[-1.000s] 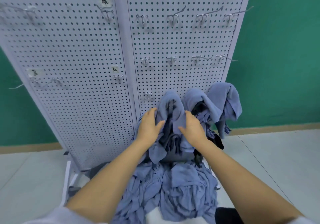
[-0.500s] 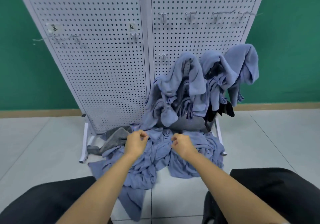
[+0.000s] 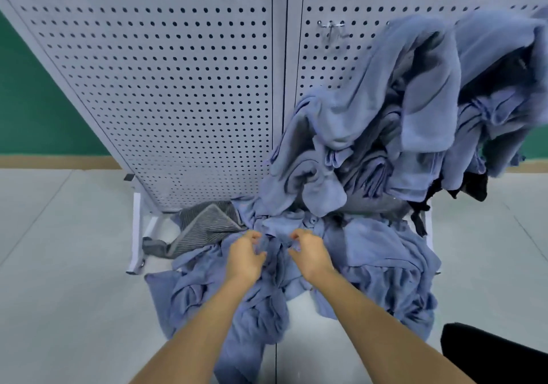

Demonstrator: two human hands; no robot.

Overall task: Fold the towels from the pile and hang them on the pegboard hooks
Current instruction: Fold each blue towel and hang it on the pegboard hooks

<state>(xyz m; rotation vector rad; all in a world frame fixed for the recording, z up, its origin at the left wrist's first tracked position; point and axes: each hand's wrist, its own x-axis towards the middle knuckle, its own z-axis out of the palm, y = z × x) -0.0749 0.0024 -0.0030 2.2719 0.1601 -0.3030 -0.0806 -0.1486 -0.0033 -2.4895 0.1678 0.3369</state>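
While my left hand [image 3: 244,257] and right hand [image 3: 311,256] pinch blue cloth atop the towel pile [image 3: 376,268] below the pegboard [image 3: 178,87], I judge a lift could drag tangled neighbours up if each grips a different towel

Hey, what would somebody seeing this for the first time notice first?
Most likely the draped blue towels bunched on the right side of the white pegboard, above a floor pile of more blue towels. Next, the left hand and right hand, side by side at the pile's middle, each pinching its cloth. A grey striped towel lies at the pile's left edge.
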